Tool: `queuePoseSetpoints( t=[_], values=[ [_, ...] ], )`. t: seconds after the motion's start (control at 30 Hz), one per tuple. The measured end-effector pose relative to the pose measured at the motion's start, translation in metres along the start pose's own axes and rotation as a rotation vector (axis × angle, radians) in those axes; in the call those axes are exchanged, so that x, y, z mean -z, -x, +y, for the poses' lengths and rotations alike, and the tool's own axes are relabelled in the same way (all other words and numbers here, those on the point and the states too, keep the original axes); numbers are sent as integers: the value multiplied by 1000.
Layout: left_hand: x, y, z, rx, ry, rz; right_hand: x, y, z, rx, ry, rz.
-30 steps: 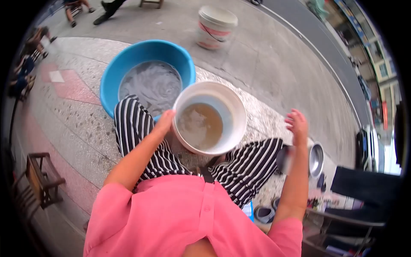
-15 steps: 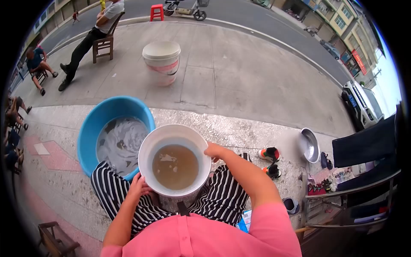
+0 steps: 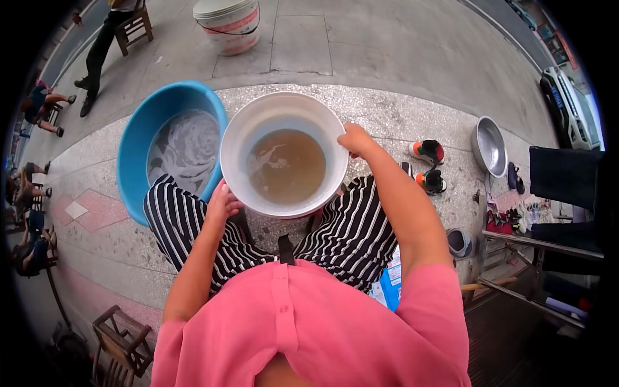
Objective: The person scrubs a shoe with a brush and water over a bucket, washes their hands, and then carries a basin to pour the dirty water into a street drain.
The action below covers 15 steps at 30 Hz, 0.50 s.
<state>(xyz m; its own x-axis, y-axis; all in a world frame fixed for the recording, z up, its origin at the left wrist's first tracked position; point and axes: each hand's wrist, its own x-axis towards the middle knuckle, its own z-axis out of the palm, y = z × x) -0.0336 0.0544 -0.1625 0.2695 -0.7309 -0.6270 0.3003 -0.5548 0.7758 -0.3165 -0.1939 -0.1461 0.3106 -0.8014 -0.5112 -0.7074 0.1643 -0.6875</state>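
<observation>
Between my knees, a white bucket is tipped a little toward me, with murky brown water inside. My right hand is closed over its rim on the right. On the lower left, my left hand presses against the bucket's outer wall, its fingertips partly hidden. A large blue basin stands beside the bucket on the left. Swirled, greyish soapy water lies in it.
A second white bucket with a wire handle stands ahead. To the right are a pair of shoes, a metal basin and a metal rack. Seated people are at the left, near a wooden chair.
My view has tilted downward, so the street has mostly left the picture and the surroundings sit higher. Both hands keep their places on the bucket, whose water has shifted slightly.
</observation>
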Motion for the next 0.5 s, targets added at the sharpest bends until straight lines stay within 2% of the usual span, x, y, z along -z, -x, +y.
queuePoseSetpoints(
  t=[0.17,0.2,0.23,0.27,0.3,0.33,0.4,0.5],
  values=[
    [-11,-21,-4,-15,-9,-60,24,0,20,-95,-78,64],
    [-9,-20,0,-11,-33,-56,25,-13,36,-50,17,75],
    [-5,-26,-5,12,-28,-50,29,-9,34,-97,36,80],
    [-3,-33,-10,38,-32,-40,32,-8,43,-40,81,173],
    [-5,-36,-9,58,-74,-47,37,-5,48,-54,-22,219],
    [-3,-39,-11,61,-100,-77,41,-14,61,-46,57,292],
    [-6,-43,-10,93,-179,-103,57,-8,63,-204,-158,208],
    [-8,-43,-11,36,-332,-179,67,-13,87,-219,-203,336]
  ],
)
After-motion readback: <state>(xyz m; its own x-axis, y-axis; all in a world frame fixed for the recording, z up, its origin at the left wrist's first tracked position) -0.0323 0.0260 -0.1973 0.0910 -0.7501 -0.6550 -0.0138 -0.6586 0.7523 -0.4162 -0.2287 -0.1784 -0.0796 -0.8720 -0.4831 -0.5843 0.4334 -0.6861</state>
